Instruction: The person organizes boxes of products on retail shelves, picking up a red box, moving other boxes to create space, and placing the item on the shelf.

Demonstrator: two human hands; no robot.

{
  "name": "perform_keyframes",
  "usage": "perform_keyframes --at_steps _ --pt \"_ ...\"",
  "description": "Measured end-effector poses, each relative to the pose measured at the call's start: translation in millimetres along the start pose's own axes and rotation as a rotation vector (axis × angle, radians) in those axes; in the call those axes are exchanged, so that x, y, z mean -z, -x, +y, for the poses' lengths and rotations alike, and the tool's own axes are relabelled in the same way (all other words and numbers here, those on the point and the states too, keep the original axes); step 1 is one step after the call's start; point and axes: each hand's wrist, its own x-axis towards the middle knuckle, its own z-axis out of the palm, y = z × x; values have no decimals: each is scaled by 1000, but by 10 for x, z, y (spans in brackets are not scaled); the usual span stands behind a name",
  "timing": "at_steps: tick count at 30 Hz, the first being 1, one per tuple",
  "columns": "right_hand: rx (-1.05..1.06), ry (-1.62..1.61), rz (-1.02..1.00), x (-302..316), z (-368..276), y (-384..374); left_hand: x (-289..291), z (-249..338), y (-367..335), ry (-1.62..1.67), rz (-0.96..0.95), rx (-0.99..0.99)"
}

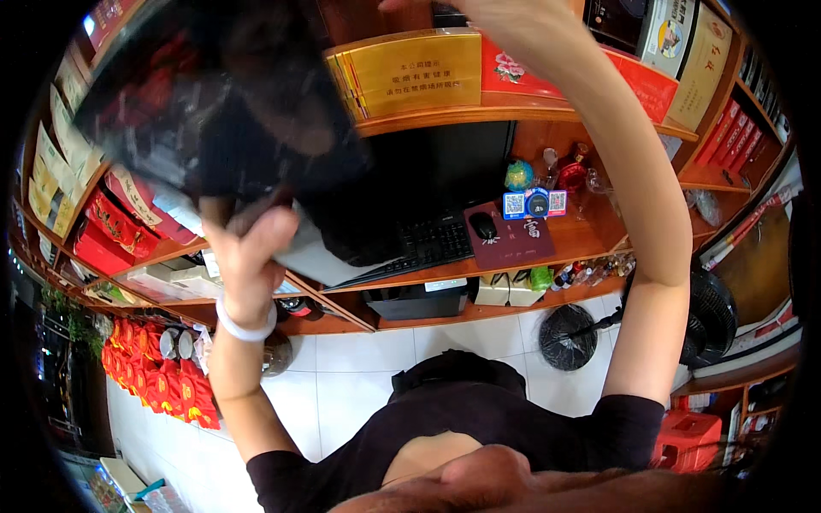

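Note:
My left hand (250, 248), with a white band at the wrist, is closed on the lower edge of a large dark glossy thing (214, 128). It looks like a flat black box or wrapped package; motion blur hides its exact kind. It is raised at the upper left, in front of the shelves and part of the desk. My right arm is lifted high, and my right hand (487, 21) is at the upper edge by the top shelf, partly cut off. A finger stretches out to the left, and nothing shows in that hand. Below it stands a gold sign (406, 75).
On the wooden desk are a black monitor (436, 171), a keyboard (436, 242), a mouse (483, 225) on a mat, and a small globe (518, 175). Red bags (162, 376) stand on the floor at left. A black fan (705, 316) is at right.

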Motion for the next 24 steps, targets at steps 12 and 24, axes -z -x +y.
perform_keyframes --at_steps 12,24 --pt "-51 982 -345 -194 921 -217 1250 -364 1430 -159 294 321" --pt "46 866 -307 -384 1060 -278 1455 -513 1523 -96 324 418"
